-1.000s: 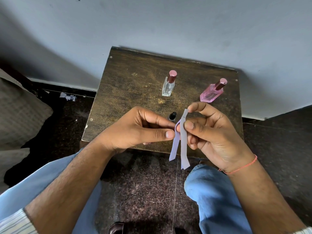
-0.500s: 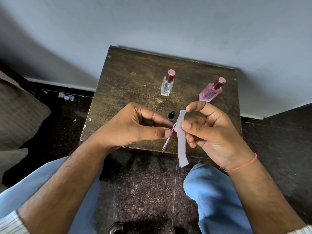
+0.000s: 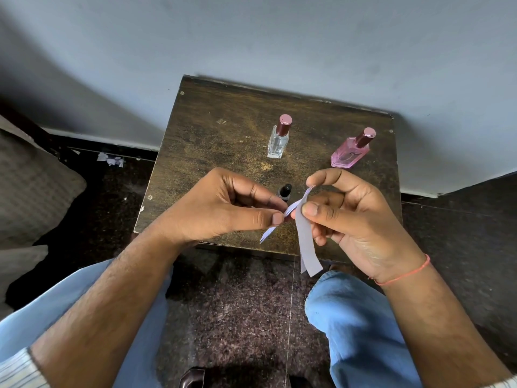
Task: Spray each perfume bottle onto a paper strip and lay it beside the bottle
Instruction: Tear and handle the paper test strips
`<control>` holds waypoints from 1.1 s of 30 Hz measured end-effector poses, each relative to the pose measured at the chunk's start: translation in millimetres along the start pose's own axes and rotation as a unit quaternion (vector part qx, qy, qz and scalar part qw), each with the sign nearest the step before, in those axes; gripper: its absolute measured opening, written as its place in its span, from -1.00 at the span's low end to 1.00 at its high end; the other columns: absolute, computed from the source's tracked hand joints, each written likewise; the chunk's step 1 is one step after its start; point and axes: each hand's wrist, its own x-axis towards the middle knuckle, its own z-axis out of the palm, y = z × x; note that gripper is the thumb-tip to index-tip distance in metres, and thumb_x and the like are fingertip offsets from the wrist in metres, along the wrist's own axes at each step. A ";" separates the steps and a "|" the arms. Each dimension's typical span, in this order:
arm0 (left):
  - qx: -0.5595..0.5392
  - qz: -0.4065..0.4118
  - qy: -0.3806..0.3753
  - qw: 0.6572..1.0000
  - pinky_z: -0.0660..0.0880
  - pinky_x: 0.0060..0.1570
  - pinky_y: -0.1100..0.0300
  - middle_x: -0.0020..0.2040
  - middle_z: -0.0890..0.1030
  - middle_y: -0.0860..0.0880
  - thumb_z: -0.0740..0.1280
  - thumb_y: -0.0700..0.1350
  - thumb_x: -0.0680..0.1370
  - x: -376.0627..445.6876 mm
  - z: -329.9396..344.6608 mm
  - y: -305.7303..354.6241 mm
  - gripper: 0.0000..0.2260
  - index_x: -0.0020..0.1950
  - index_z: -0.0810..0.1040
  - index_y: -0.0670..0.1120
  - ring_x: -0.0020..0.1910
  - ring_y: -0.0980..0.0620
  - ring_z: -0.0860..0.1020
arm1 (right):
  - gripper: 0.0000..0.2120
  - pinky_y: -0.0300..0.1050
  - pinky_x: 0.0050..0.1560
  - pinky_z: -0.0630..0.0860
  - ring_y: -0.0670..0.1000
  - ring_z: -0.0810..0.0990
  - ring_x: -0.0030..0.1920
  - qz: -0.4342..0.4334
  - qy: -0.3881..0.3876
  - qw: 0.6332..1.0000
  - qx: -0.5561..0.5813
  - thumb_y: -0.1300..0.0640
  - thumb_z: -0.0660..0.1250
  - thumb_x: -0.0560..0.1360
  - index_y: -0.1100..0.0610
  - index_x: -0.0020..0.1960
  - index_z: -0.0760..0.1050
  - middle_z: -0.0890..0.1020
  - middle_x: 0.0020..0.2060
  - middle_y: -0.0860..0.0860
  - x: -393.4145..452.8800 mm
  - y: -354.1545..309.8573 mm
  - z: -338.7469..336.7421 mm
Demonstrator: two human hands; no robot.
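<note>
Nearest, two knees in blue jeans (image 3: 361, 326) frame a dark speckled floor (image 3: 237, 309); just above them the left hand (image 3: 223, 211) pinches one thin paper strip (image 3: 270, 232) between thumb and forefinger, its loose end slanting down to the left; the right hand (image 3: 349, 219), an orange thread (image 3: 405, 275) on its wrist, pinches the wider strips (image 3: 307, 245), which hang past the near edge of the small wooden table (image 3: 212, 141); between the hands a small dark bottle (image 3: 284, 191) stands partly hidden; farther back stand a clear perfume bottle (image 3: 278, 141) and, well to its right, a pink perfume bottle (image 3: 349, 154), both capped; behind is a pale wall (image 3: 251, 37).
</note>
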 end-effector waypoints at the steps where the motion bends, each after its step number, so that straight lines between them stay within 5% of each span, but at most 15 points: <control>1: 0.002 0.000 -0.003 1.000 0.69 0.09 0.20 0.01 0.82 -0.13 0.59 -0.19 0.43 0.3 0.1 -0.6 -0.76 0.09 0.80 -0.15 -0.02 0.01 0.78 | -0.68 -0.16 -0.44 0.51 0.00 0.59 -0.43 -0.001 0.000 1.000 -0.004 0.18 0.58 0.29 0.04 0.03 0.69 0.71 -0.33 0.11 0.3 0.7 0.2; 12: 0.030 0.001 -0.011 0.999 0.66 0.04 0.27 -0.03 0.82 -0.05 0.60 -0.12 0.43 0.3 2.3 -0.5 -0.76 0.08 0.80 -0.11 -0.06 0.08 0.75 | -0.74 -0.16 -0.41 0.52 0.00 0.59 -0.41 -0.012 -0.008 1.000 -0.018 0.19 0.57 0.32 0.03 0.00 0.77 0.73 -0.28 0.14 0.4 4.0 -1.0; 20: 0.037 -0.002 -0.004 0.999 0.67 0.10 0.07 -0.03 0.82 -0.11 0.60 -0.02 0.43 0.5 1.0 -1.3 -0.76 0.04 0.81 -0.06 -0.04 -0.05 0.75 | -0.73 -0.16 -0.40 0.53 0.00 0.61 -0.39 -0.011 -0.004 1.000 -0.027 0.17 0.57 0.32 0.05 0.01 0.79 0.73 -0.27 0.14 -0.4 4.3 -2.5; 26: -0.005 -0.012 0.001 1.000 0.61 -0.06 0.35 -0.11 0.81 -0.02 0.54 -0.25 0.48 0.4 2.7 -1.7 -0.86 -0.01 0.81 -0.08 -0.14 0.15 0.74 | -0.73 -0.13 -0.36 0.56 0.05 0.67 -0.31 -0.027 -0.004 0.999 -0.041 0.12 0.58 0.37 0.04 0.07 0.76 0.77 -0.16 0.18 0.1 6.8 -4.0; 30: -0.041 -0.024 0.026 0.999 0.46 -0.32 0.56 -0.34 0.73 0.12 0.41 -0.48 0.56 1.7 7.8 3.8 -0.81 0.14 0.69 -0.33 -0.43 0.34 0.61 | -0.62 -0.10 -0.34 0.59 0.02 0.71 -0.18 -0.050 -0.011 0.992 -0.113 0.07 0.66 0.43 0.03 0.21 0.68 0.78 -0.02 0.17 -0.6 10.7 -3.6; 33: -0.047 -0.023 0.042 0.998 0.40 -0.41 0.60 -0.46 0.65 0.17 0.33 -0.52 0.59 2.7 12.9 7.6 -0.75 0.22 0.62 -0.34 -0.53 0.37 0.54 | -0.54 -0.04 -0.29 0.61 0.09 0.65 -0.17 -0.053 0.008 0.980 -0.191 -0.04 0.65 0.35 -0.07 0.21 0.64 0.78 -0.02 0.13 -1.4 13.7 1.6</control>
